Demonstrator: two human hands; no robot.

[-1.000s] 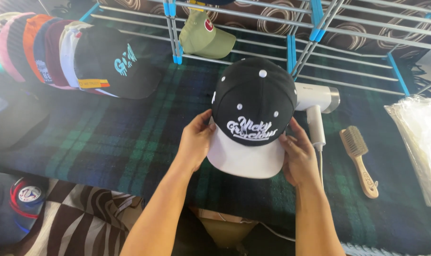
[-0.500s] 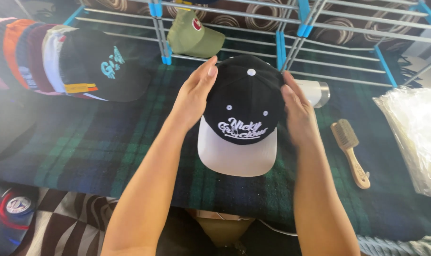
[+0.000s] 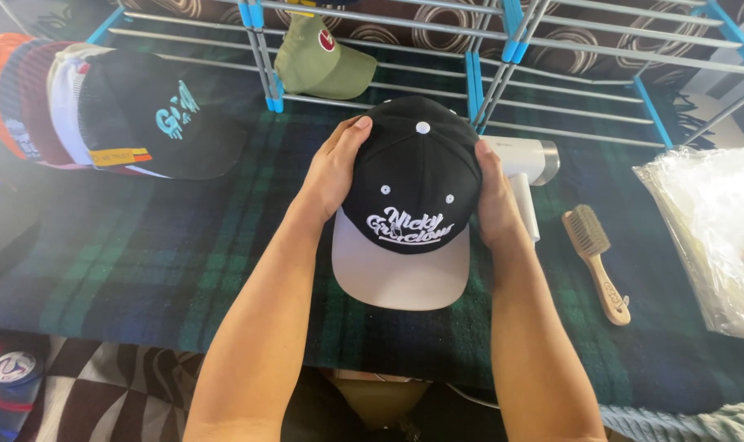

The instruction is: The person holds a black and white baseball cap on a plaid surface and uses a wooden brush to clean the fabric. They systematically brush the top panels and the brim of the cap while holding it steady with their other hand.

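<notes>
A black cap (image 3: 417, 176) with a grey flat brim and white embroidered lettering sits in front of me over the dark green plaid blanket (image 3: 167, 254). My left hand (image 3: 335, 168) cups the cap's left side, fingers up along the crown. My right hand (image 3: 493, 196) presses flat against the right side of the crown. The brim points toward me.
A row of stacked caps (image 3: 101, 115) lies at the far left. An olive cap (image 3: 318, 61) rests on the metal rack (image 3: 503, 57) with blue joints behind. A white handheld steamer (image 3: 527, 164), a wooden brush (image 3: 597, 254) and clear plastic bags (image 3: 707, 229) lie to the right.
Both hands slid from the brim up to the sides of the crown, and the cap now sits lower and steadier between them.
</notes>
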